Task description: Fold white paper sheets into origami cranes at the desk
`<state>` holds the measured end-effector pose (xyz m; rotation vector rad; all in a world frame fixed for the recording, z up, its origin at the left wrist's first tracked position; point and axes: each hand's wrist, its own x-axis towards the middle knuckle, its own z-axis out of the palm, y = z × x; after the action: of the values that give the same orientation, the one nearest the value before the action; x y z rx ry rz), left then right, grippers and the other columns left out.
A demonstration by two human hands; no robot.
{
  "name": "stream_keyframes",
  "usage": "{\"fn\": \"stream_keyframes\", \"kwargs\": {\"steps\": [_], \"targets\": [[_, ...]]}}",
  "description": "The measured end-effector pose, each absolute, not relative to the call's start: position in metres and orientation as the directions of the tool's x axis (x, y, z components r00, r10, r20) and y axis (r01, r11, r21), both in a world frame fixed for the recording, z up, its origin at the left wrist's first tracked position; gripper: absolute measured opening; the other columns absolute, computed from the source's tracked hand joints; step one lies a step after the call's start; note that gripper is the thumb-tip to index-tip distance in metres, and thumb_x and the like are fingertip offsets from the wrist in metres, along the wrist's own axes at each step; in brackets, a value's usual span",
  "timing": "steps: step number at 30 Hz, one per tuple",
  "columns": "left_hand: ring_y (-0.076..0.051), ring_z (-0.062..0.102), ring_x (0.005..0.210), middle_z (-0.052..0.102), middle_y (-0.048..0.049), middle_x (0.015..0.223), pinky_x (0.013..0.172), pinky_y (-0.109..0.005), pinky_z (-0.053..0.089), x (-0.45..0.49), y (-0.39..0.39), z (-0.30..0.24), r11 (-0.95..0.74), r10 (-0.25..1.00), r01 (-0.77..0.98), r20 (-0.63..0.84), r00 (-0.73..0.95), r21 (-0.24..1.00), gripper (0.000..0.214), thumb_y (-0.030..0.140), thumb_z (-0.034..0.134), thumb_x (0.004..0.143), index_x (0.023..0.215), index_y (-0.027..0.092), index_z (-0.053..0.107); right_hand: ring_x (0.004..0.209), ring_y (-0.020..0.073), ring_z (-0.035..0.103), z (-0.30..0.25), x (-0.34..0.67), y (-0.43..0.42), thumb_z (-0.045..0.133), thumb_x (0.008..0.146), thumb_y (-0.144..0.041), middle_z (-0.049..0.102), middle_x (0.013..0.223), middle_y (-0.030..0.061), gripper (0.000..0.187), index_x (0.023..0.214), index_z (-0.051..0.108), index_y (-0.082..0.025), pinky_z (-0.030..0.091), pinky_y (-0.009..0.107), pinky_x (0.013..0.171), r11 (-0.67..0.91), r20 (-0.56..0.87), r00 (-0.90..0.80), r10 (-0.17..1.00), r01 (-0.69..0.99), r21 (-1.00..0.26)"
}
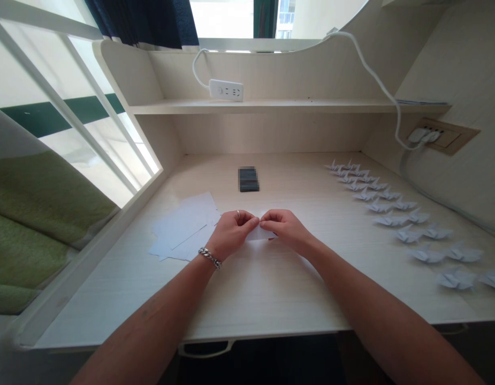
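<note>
A small folded piece of white paper [258,234] is held between my two hands, near the middle of the desk. My left hand [231,231], with a ring and a chain bracelet, pinches its upper edge between thumb and forefinger. Close against it, my right hand [285,229] pinches the same paper from the other side. The two thumbs almost meet, and part of the paper is hidden behind the fingers. Beside my left hand lies a loose spread of white paper sheets [187,219].
Two rows of folded paper cranes [387,206] run along the desk's right side. A dark, blurred-out object [248,179] lies beyond my hands. A power strip [226,90] rests on the shelf [271,107], and a white cable [375,77] hangs to the wall socket [448,138].
</note>
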<state>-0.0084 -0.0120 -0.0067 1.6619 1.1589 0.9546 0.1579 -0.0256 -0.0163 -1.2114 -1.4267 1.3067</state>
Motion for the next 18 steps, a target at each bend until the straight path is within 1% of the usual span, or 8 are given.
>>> {"fn": "stream_keyframes", "kwargs": {"steps": [2,4,7,9,12,14,16,18], "targets": [[-0.013,0.054,0.059,0.065,-0.0017,0.064,0.057,-0.025,0.040,-0.008,-0.012,-0.006,-0.156,0.960,0.257,0.085,0.267,0.954,0.024,0.040,0.070,0.071,0.068,0.016,0.070,0.057,0.0117,0.051,-0.015,0.157,-0.026,0.062,0.069,-0.029,0.053,0.059,-0.0030,0.012,0.065,0.061,-0.018,0.044,0.023,0.050,0.003,-0.013,-0.181,0.983,0.093,-0.996],[-0.013,0.054,0.059,0.065,-0.0016,0.064,0.057,-0.025,0.040,-0.009,-0.011,-0.005,-0.086,0.971,0.182,0.041,0.236,0.979,0.024,0.039,0.073,0.067,0.067,0.015,0.069,0.055,0.0116,0.050,-0.014,0.157,-0.025,0.062,0.068,-0.026,0.052,0.057,-0.0031,0.010,0.062,0.059,-0.018,0.042,0.024,0.050,0.004,-0.005,-0.185,0.983,0.045,-0.999],[-0.012,0.053,0.057,0.064,-0.0010,0.063,0.057,-0.025,0.040,-0.013,-0.008,-0.004,0.014,0.990,0.033,-0.019,0.141,0.999,0.027,0.039,0.077,0.062,0.065,0.014,0.067,0.053,0.0121,0.051,-0.014,0.159,-0.024,0.061,0.066,-0.022,0.056,0.056,-0.0014,0.007,0.061,0.059,-0.018,0.042,0.025,0.052,-0.027,-0.024,-0.205,0.978,-0.011,-1.000],[-0.012,0.053,0.057,0.063,-0.0010,0.062,0.057,-0.026,0.040,-0.017,-0.006,-0.004,0.044,0.995,-0.021,-0.041,0.096,0.999,0.029,0.038,0.080,0.058,0.066,0.013,0.067,0.052,0.0120,0.051,-0.013,0.161,-0.024,0.061,0.066,-0.020,0.058,0.055,-0.0003,0.007,0.060,0.059,-0.017,0.041,0.026,0.053,-0.039,-0.034,-0.220,0.975,-0.016,-0.999],[-0.011,0.053,0.056,0.062,-0.0012,0.061,0.056,-0.026,0.041,-0.024,0.000,-0.004,0.058,0.996,-0.068,-0.053,0.071,0.996,0.031,0.036,0.082,0.056,0.067,0.012,0.067,0.052,0.0118,0.051,-0.011,0.166,-0.024,0.060,0.066,-0.019,0.058,0.055,-0.0001,0.007,0.060,0.059,-0.017,0.040,0.026,0.053,-0.043,-0.035,-0.230,0.973,-0.029,-0.999],[-0.011,0.053,0.055,0.062,-0.0009,0.061,0.055,-0.026,0.041,-0.030,0.004,-0.004,0.049,0.999,-0.118,-0.047,0.020,0.992,0.031,0.035,0.083,0.055,0.068,0.012,0.066,0.052,0.0119,0.051,-0.010,0.170,-0.024,0.060,0.066,-0.018,0.058,0.055,0.0001,0.007,0.059,0.059,-0.017,0.040,0.026,0.053,-0.036,-0.027,-0.226,0.974,-0.037,-0.999],[-0.012,0.054,0.056,0.062,-0.0002,0.060,0.056,-0.026,0.043,-0.037,0.007,-0.004,0.022,0.998,-0.169,-0.031,-0.051,0.985,0.032,0.034,0.084,0.054,0.069,0.013,0.066,0.052,0.0119,0.051,-0.009,0.174,-0.022,0.060,0.066,-0.019,0.058,0.054,0.0004,0.008,0.058,0.058,-0.017,0.040,0.026,0.053,-0.025,-0.015,-0.199,0.980,-0.049,-0.999],[-0.012,0.056,0.058,0.063,-0.0009,0.062,0.057,-0.026,0.043,-0.040,0.009,-0.005,0.004,0.998,-0.165,-0.014,-0.064,0.986,0.033,0.034,0.084,0.054,0.070,0.013,0.066,0.053,0.0120,0.052,-0.008,0.177,-0.021,0.061,0.067,-0.020,0.059,0.056,0.0006,0.009,0.060,0.059,-0.017,0.040,0.026,0.052,-0.016,-0.006,-0.153,0.988,-0.065,-0.998]]}}
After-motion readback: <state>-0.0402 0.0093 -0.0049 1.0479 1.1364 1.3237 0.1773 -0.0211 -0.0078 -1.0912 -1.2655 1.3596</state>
